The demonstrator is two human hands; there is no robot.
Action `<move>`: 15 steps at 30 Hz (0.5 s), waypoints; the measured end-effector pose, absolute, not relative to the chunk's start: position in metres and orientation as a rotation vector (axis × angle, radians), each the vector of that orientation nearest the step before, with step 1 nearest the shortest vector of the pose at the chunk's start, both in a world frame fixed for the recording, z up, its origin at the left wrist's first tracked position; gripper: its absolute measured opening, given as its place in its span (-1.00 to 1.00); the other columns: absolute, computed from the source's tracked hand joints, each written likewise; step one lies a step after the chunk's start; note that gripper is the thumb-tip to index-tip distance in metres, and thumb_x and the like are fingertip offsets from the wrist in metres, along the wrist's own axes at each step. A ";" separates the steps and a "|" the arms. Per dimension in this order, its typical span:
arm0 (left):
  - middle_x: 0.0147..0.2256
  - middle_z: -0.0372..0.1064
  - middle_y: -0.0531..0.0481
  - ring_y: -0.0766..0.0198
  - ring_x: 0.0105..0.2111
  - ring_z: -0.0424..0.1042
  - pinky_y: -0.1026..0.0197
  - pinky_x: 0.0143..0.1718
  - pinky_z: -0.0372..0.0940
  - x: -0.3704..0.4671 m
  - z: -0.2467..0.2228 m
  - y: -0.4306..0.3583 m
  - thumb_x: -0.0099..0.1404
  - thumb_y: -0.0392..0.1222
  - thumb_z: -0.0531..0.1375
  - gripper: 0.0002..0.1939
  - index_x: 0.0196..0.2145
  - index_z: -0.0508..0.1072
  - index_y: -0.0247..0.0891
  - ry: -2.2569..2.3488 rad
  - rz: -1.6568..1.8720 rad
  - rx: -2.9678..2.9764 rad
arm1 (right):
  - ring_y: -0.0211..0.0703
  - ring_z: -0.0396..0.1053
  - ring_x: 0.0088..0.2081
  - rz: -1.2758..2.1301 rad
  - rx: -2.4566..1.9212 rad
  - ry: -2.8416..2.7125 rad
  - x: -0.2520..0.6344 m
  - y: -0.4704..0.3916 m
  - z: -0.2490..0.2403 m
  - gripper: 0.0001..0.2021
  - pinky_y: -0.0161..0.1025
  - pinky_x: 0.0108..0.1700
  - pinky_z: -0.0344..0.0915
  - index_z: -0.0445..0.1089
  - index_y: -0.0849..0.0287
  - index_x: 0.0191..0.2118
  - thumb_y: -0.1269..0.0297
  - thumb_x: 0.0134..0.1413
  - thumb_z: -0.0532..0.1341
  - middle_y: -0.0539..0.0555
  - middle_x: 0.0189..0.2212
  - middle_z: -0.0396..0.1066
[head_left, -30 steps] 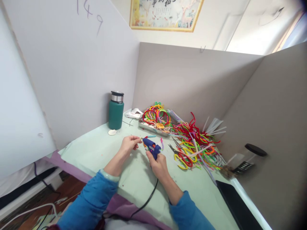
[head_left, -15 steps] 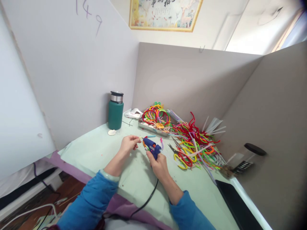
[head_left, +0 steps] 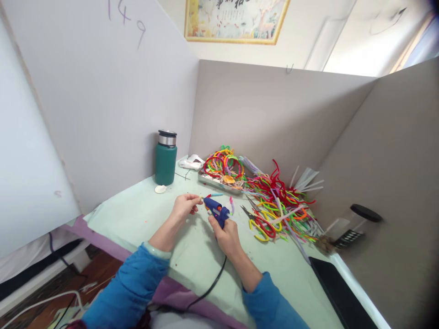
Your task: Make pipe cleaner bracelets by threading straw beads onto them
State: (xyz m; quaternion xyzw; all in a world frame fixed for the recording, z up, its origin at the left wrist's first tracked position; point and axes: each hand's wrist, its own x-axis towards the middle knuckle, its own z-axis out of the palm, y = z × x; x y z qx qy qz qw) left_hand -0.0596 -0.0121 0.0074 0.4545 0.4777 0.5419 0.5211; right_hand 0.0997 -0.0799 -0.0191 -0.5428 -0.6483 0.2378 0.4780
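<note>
My right hand is wrapped round the handle of a blue hot glue gun, which has a dark cord running down toward the table's front edge. The nozzle points left, at the fingertips of my left hand. Those fingers are pinched on something small and yellowish that I cannot make out. Just behind the gun lie short pieces of pipe cleaner, a light-blue piece and a pink-purple piece. Two pairs of scissors, one red and yellow, rest to the right of the gun.
A metal tray heaped with pipe-cleaner rings stands at the back. Right of it spreads a tangled pile of pipe cleaners. A green bottle and a small white disc are at left. Grey partitions enclose the table.
The glue gun has tipped slightly and its nozzle has shifted a little left, closer to my left fingertips. My left hand has hardly moved.
</note>
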 end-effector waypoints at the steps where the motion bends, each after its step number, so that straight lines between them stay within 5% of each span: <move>1: -0.49 0.45 -0.06 0.45 -0.67 0.22 0.33 -0.65 0.07 -0.059 0.007 -0.012 -0.13 -0.07 0.35 -0.70 -0.48 0.48 -0.35 1.147 1.302 1.093 | -0.16 0.25 -0.59 0.576 -1.325 -1.585 0.100 -0.080 -0.019 -0.54 -0.27 -0.50 0.14 0.34 0.12 -0.63 -0.12 0.10 0.14 -0.01 -0.72 0.28; 15: -0.48 0.47 -0.07 0.46 -0.67 0.21 0.34 -0.62 0.12 -0.056 0.012 -0.020 -0.14 -0.07 0.41 -0.66 -0.44 0.50 -0.34 0.869 0.947 1.184 | -0.19 0.26 -0.63 0.746 -1.279 -1.192 0.103 -0.070 -0.016 -0.60 -0.28 -0.54 0.19 0.46 0.21 -0.36 -0.09 -0.03 0.24 -0.04 -0.70 0.33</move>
